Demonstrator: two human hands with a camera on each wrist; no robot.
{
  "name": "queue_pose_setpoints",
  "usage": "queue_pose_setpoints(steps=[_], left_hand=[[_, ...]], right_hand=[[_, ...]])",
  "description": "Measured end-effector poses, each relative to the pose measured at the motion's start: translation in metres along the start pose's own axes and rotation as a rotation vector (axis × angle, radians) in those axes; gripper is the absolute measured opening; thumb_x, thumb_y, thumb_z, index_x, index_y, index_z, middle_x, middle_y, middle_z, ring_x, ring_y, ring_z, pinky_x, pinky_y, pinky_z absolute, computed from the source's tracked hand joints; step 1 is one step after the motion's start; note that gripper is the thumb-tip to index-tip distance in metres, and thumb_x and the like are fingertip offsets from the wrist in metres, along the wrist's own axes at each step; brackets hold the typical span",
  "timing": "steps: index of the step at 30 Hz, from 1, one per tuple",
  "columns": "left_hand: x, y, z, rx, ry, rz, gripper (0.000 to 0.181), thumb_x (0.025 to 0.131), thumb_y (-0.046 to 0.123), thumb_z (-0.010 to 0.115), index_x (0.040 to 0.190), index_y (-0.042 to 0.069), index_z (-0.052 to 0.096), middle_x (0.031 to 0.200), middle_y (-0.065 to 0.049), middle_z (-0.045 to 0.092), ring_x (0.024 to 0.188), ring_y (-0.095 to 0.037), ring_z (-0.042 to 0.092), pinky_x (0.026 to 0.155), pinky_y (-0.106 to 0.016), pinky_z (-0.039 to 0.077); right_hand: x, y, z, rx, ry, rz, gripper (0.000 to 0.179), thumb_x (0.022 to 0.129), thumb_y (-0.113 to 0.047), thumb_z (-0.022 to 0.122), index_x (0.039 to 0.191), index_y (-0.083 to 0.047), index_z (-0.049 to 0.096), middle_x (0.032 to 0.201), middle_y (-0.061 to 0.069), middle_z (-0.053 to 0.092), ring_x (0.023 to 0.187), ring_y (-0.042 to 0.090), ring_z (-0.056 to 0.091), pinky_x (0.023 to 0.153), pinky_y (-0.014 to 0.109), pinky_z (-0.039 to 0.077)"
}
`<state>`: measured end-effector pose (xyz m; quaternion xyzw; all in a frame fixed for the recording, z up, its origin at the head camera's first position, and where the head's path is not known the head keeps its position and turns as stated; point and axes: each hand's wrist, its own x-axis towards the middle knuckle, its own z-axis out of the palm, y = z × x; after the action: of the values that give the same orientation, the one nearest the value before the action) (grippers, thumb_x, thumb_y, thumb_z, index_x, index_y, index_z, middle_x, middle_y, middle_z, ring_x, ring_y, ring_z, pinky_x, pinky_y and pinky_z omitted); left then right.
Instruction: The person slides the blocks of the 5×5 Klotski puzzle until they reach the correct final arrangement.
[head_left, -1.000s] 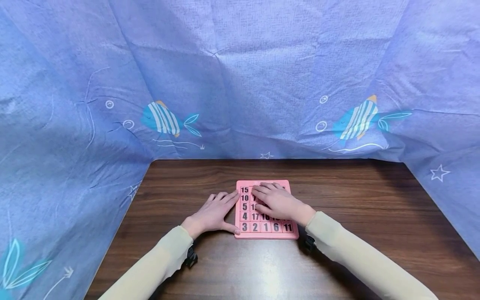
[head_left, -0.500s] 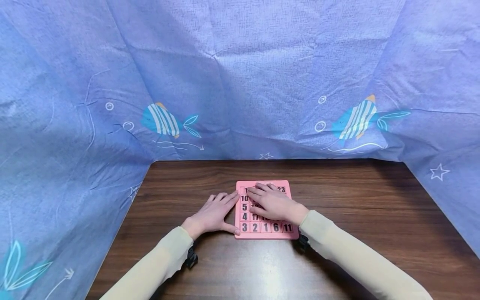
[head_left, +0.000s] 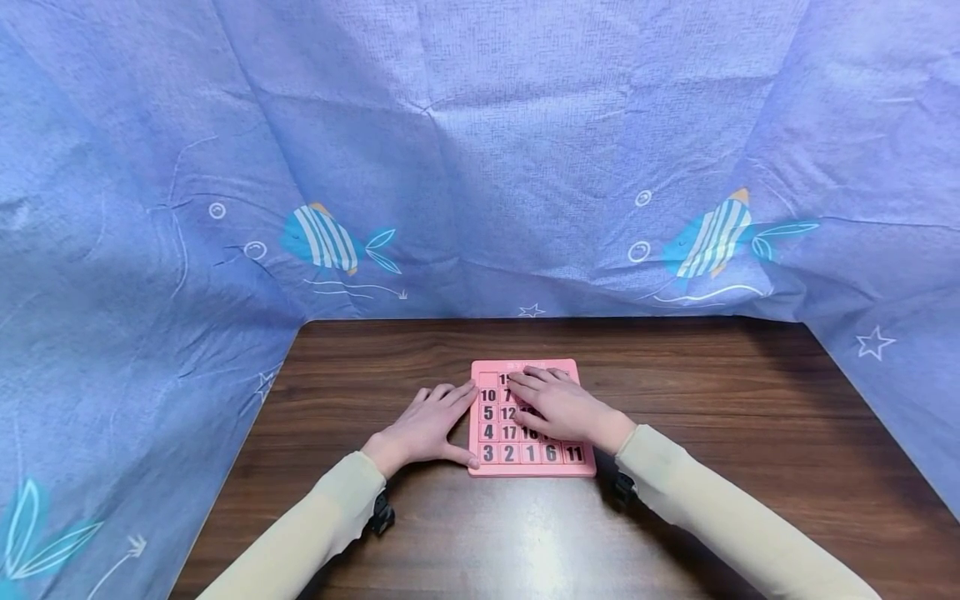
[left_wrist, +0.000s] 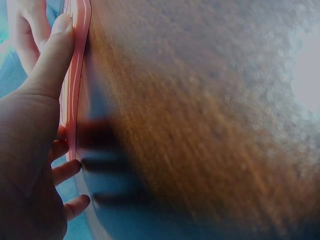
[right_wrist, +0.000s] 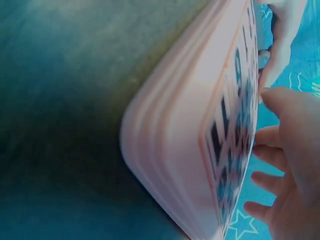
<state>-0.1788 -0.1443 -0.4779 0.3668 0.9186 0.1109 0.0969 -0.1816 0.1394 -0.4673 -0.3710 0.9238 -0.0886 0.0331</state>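
A pink number slide puzzle (head_left: 534,472) lies flat on the table. The left hand (head_left: 427,423) rests along its left edge, thumb and fingers spread apart. In the left wrist view the left thumb (left_wrist: 54,57) lies against the pink rim. Over the tiles hovers the right hand (head_left: 566,407), fingers extended, with fingertips right at the 15 tile (head_left: 506,379) in the top row. The top-left cell (head_left: 488,380) holds no tile. The bottom row reads 3, 2, 1, 6, 11. Tiles in the upper right are hidden under the right hand.
Dark brown wood table (head_left: 375,350) surrounds the puzzle. A blue cloth (head_left: 525,167) with fish and stars hangs behind and at both sides. Each wrist carries a small black device, such as the left wrist camera (head_left: 382,512).
The 15 tile has slid right, out of the top-left corner, which now shows bare pink. The right hand moved left, then back right across the tiles. The left hand stays put.
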Motion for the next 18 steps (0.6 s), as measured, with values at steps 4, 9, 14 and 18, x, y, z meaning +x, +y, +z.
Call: queue_pose_setpoints(steps=[4, 9, 14, 18], left_hand=[[0.000, 0.000, 0.000, 0.001, 0.000, -0.001, 0.116, 0.077, 0.073, 0.077, 0.162, 0.006, 0.036, 0.169, -0.010, 0.033, 0.145, -0.031, 0.038, 0.111, -0.054, 0.034], [-0.001, 0.000, 0.001, 0.003, 0.000, -0.005, 0.115, 0.078, 0.073, 0.077, 0.162, 0.007, 0.036, 0.169, -0.010, 0.033, 0.145, -0.031, 0.038, 0.111, -0.055, 0.034], [0.000, -0.001, 0.001, -0.002, -0.007, -0.008, 0.115, 0.078, 0.073, 0.077, 0.163, 0.007, 0.035, 0.169, -0.009, 0.032, 0.145, -0.032, 0.037, 0.112, -0.055, 0.034], [0.000, -0.001, 0.001, 0.000, -0.008, -0.006, 0.115, 0.078, 0.073, 0.077, 0.163, 0.007, 0.034, 0.169, -0.009, 0.032, 0.145, -0.032, 0.038, 0.112, -0.055, 0.034]], right_hand=[[0.001, -0.008, 0.001, -0.007, 0.035, -0.075, 0.055, 0.106, -0.036, 0.056, 0.151, -0.004, 0.054, 0.157, 0.013, 0.051, 0.146, 0.038, 0.044, 0.115, 0.063, 0.033], [0.000, -0.017, 0.001, -0.036, 0.006, -0.129, 0.056, 0.106, -0.039, 0.055, 0.152, -0.007, 0.054, 0.158, 0.008, 0.051, 0.147, 0.035, 0.043, 0.116, 0.061, 0.033], [0.002, -0.017, 0.002, -0.033, -0.019, -0.107, 0.057, 0.107, -0.042, 0.053, 0.154, -0.009, 0.052, 0.160, 0.006, 0.048, 0.149, 0.034, 0.041, 0.118, 0.060, 0.031], [0.007, -0.013, 0.002, -0.019, -0.011, -0.089, 0.057, 0.107, -0.041, 0.053, 0.154, -0.009, 0.052, 0.160, 0.007, 0.049, 0.149, 0.035, 0.040, 0.118, 0.060, 0.031]])
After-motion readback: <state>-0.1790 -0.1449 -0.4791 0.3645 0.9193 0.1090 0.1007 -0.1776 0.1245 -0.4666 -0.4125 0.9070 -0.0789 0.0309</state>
